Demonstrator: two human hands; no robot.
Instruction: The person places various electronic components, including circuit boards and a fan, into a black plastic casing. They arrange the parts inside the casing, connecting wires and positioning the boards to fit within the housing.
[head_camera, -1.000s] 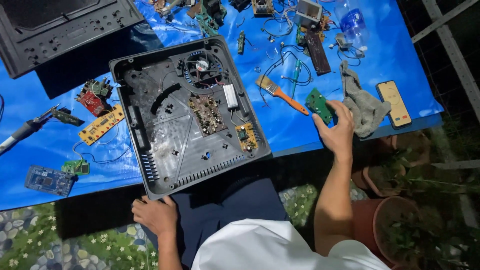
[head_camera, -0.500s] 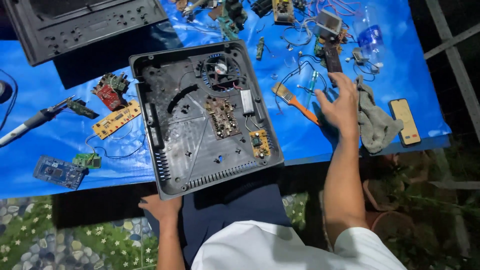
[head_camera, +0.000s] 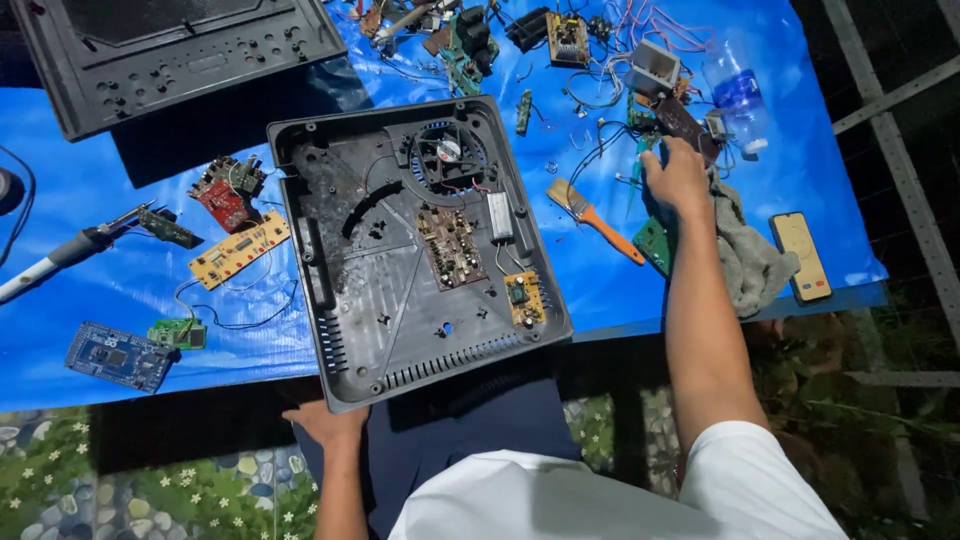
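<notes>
A blue sheet (head_camera: 620, 300) covers the table and carries everything. The largest thing on it is the grey casing (head_camera: 410, 250), opened face up so its fan (head_camera: 447, 152) and boards show; its near corner overhangs the table's near edge. There the left hand (head_camera: 325, 425) props it from below, fingers hidden under the corner, so how tightly it grips cannot be told. A black lid (head_camera: 180, 50) lies at the far left corner, out of the way.

Loose boards sit left of the casing: a yellow strip (head_camera: 238, 250), a red board (head_camera: 225, 195), a blue board (head_camera: 115, 355) near the near edge, with a soldering iron (head_camera: 70, 250) beside them.

The right hand (head_camera: 678, 180) reaches to the parts pile towards the far right, palm down, fingers curled over small parts and wires; whether it pinches anything cannot be told. Beside it lie a grey rag (head_camera: 745, 255), a brush (head_camera: 590, 215), a green board (head_camera: 655, 245), a phone (head_camera: 800, 257) and a bottle (head_camera: 735, 90).
</notes>
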